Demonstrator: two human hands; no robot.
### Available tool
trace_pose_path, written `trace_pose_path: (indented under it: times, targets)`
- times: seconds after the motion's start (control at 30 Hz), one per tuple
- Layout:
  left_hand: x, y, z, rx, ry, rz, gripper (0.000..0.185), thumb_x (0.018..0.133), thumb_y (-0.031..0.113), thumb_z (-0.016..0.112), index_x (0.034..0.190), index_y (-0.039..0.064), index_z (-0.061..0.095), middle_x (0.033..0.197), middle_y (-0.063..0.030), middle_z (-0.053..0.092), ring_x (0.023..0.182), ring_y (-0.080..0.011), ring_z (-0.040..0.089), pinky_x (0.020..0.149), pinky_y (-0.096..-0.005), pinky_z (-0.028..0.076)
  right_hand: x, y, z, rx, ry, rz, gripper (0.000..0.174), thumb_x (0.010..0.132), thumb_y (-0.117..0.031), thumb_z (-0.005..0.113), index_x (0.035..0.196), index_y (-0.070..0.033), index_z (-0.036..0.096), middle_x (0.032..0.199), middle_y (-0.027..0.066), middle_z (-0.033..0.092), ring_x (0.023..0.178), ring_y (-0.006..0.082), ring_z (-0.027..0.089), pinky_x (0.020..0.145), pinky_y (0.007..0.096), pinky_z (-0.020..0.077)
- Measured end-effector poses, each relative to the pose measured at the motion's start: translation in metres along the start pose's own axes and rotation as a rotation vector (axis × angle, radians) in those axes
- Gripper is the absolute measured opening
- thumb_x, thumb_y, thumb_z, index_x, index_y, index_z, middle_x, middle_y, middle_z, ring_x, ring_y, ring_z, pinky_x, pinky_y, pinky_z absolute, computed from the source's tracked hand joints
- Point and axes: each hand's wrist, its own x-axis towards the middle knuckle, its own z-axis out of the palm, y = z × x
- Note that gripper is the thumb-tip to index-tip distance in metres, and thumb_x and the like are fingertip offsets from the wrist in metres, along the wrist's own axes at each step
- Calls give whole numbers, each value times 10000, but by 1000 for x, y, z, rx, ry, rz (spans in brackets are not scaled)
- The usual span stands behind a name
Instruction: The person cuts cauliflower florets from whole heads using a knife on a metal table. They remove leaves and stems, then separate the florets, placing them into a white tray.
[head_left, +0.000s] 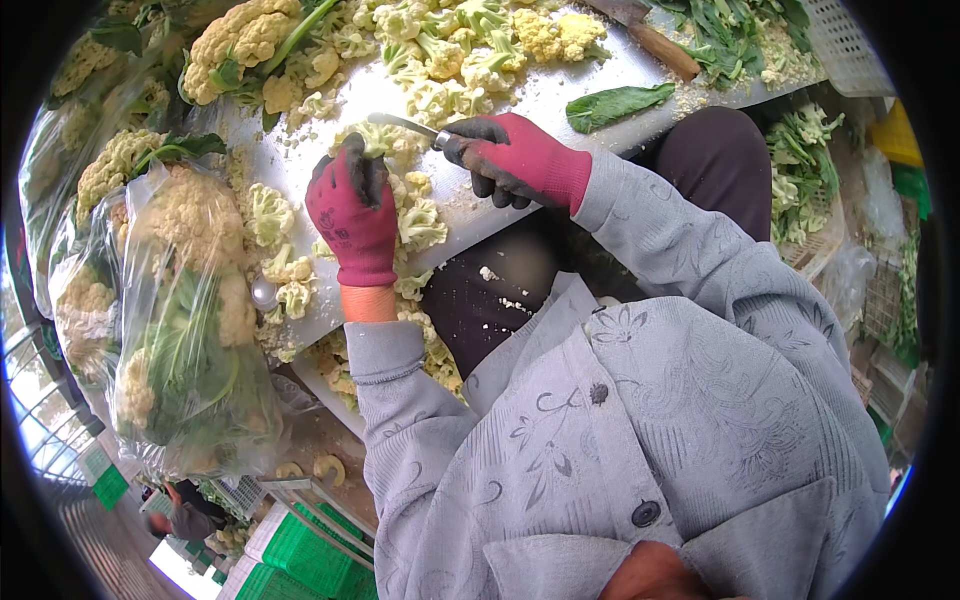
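Both of my hands wear red knit gloves with dark coated palms and fingers. My right hand grips a small knife, its blade pointing left over the metal tabletop. My left hand is bent at the fingers around a cauliflower floret, just below the knife's tip; the fingertips are partly hidden. Cut florets are heaped beyond the hands, and more florets lie between my left hand and the table's near edge. A loose green leaf lies to the right of my right hand.
Plastic-bagged cauliflower heads crowd the left side. A wooden-handled cleaver and leaf trimmings lie at the back right, near a white crate. More florets sit below the table edge. Another person is far off at lower left.
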Motion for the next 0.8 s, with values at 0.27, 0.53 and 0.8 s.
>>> trace_pose_path:
  times: [0.27, 0.53, 0.8]
  targets:
    - [-1, 6, 4, 118, -21, -46, 317, 793, 91, 705, 1102, 56, 645, 1002, -115, 697, 891, -322, 654, 801, -422, 504, -1, 52, 24, 234, 68, -174, 336, 980, -323, 555, 1172, -55, 619, 671, 6, 548, 508, 79, 487, 455, 248, 431]
    - [-5, 5, 5, 98, -6, -20, 312, 779, 91, 705, 1083, 50, 642, 1008, -112, 696, 907, -323, 645, 811, -420, 498, -4, 36, 16, 137, -38, -108, 400, 967, -256, 515, 1302, -40, 539, 808, -20, 558, 630, 65, 520, 503, 226, 444]
    - [1, 10, 2, 125, -55, -39, 307, 773, 101, 713, 1069, 60, 647, 1004, -102, 698, 903, -318, 641, 811, -423, 487, 12, 43, 23, -88, 109, -299, 346, 971, -302, 557, 1194, -52, 641, 698, 37, 617, 565, 114, 579, 522, 281, 482]
